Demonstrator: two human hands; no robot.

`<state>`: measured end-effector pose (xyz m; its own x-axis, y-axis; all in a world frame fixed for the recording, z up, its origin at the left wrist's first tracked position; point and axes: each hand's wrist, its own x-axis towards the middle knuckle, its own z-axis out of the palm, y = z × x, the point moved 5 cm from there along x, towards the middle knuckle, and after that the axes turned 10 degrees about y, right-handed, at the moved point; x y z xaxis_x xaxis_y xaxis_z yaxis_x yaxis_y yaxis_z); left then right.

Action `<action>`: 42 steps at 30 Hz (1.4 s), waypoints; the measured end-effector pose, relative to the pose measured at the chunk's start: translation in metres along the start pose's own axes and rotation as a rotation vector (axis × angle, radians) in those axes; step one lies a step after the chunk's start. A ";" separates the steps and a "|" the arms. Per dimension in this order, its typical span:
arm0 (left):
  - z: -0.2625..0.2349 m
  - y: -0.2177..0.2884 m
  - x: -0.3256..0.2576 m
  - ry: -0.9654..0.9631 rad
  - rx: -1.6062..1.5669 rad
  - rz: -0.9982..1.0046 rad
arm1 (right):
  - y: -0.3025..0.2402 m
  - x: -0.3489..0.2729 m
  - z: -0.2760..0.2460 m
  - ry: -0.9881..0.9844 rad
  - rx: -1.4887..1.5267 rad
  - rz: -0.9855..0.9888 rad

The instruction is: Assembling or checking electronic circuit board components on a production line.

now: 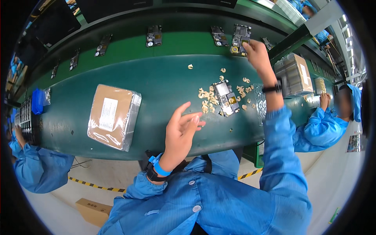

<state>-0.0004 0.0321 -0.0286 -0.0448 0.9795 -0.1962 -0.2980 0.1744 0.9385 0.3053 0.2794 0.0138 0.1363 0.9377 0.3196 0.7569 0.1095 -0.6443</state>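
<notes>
At far right, the right hand (258,56) pinches a circuit board (240,34) by its near edge; slack pressure could let it strike the adjacent board (218,36). The left hand (180,132) is empty, fingers apart.

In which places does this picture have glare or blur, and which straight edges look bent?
In the head view, glare streaks the clear wrap of the brown package; the edges of the green table bow, and the corners fade to black; a blurred patch covers the face of the co-worker at right, while the left hand looks fairly sharp.
</notes>
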 end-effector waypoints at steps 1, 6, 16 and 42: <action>-0.003 -0.009 0.000 -0.007 -0.001 0.000 | 0.030 0.029 0.009 0.052 -0.138 0.008; -0.020 -0.023 0.003 0.203 0.078 0.039 | 0.120 0.087 0.041 0.155 -0.561 0.049; -0.021 -0.026 0.009 0.166 0.156 0.057 | 0.026 0.055 0.068 0.346 -0.857 -0.063; 0.063 0.007 -0.028 -0.073 0.032 0.137 | -0.102 -0.238 0.001 0.036 1.225 0.394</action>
<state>0.0590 0.0126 0.0019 -0.0137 0.9989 -0.0456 -0.2636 0.0404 0.9638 0.1952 0.0456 0.0031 0.2465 0.9686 -0.0307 -0.4133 0.0764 -0.9074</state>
